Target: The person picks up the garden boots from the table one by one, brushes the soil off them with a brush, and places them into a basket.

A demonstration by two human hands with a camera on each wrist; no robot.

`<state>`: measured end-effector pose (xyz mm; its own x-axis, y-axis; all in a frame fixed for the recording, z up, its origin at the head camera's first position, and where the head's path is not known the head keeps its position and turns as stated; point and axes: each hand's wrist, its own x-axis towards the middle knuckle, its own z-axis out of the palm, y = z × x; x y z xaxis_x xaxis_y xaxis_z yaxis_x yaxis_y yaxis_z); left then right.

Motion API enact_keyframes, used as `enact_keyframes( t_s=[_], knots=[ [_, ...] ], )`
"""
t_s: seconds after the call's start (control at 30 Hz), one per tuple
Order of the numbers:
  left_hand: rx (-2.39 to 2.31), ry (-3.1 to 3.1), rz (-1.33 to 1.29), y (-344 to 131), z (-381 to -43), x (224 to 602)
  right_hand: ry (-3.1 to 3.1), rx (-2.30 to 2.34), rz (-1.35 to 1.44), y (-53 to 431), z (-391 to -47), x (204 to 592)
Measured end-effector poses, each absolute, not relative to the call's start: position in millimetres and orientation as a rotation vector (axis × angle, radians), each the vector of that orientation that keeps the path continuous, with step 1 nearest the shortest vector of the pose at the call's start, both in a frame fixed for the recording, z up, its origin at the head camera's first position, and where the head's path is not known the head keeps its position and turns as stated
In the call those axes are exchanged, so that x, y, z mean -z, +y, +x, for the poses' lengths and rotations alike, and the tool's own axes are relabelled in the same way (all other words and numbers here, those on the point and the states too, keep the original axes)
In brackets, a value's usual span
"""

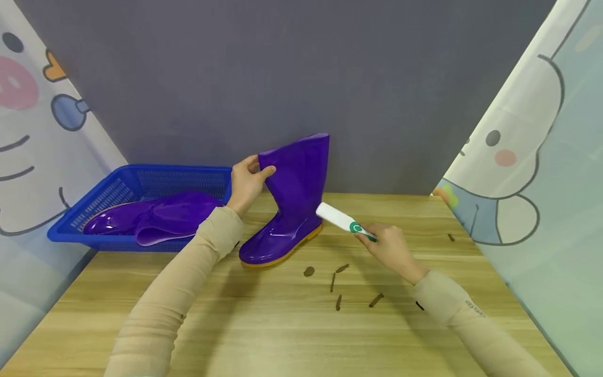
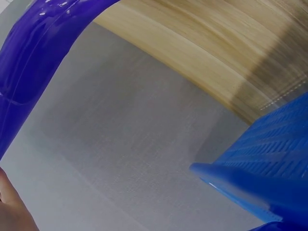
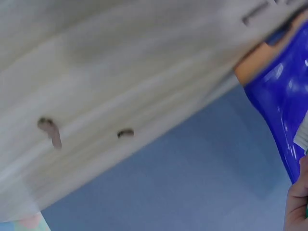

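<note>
A purple rain boot (image 1: 299,183) with a yellow sole stands upright on the wooden table, its toe pointing to the front left. My left hand (image 1: 247,183) grips the top rim of its shaft, thumb on the outside. To the right, my right hand (image 1: 391,248) holds a white brush (image 1: 335,217) by its green-and-white handle, the brush head right at the boot's heel side. In the right wrist view the boot (image 3: 284,91) shows beside the brush's pale ribbed edge (image 3: 302,134). The left wrist view catches only part of the boot (image 2: 33,62).
At the left, a blue plastic basket (image 1: 110,193) holds another purple boot (image 1: 176,214) lying on its side. Several brown strips (image 1: 376,300) and a round brown piece (image 1: 309,272) lie scattered on the table (image 1: 292,340). A dark grey panel (image 1: 301,78) rises behind.
</note>
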<state>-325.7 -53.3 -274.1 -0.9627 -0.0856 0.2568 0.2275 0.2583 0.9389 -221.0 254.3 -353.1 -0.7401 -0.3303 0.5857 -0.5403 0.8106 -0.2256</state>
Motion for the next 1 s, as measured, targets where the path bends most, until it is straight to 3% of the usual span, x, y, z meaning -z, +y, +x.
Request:
enact_keyframes(
  t_s=[0.43, 1.0],
  knots=[
    [1.701, -2.264, -0.176, -52.1, -322.2, 274.8, -2.44, -1.29, 0.108, 269.0, -211.9, 361.0],
    [1.63, -2.198, -0.179, -36.0, -317.3, 272.0, -2.608, -1.345, 0.081, 279.0, -208.6, 374.0]
  ],
)
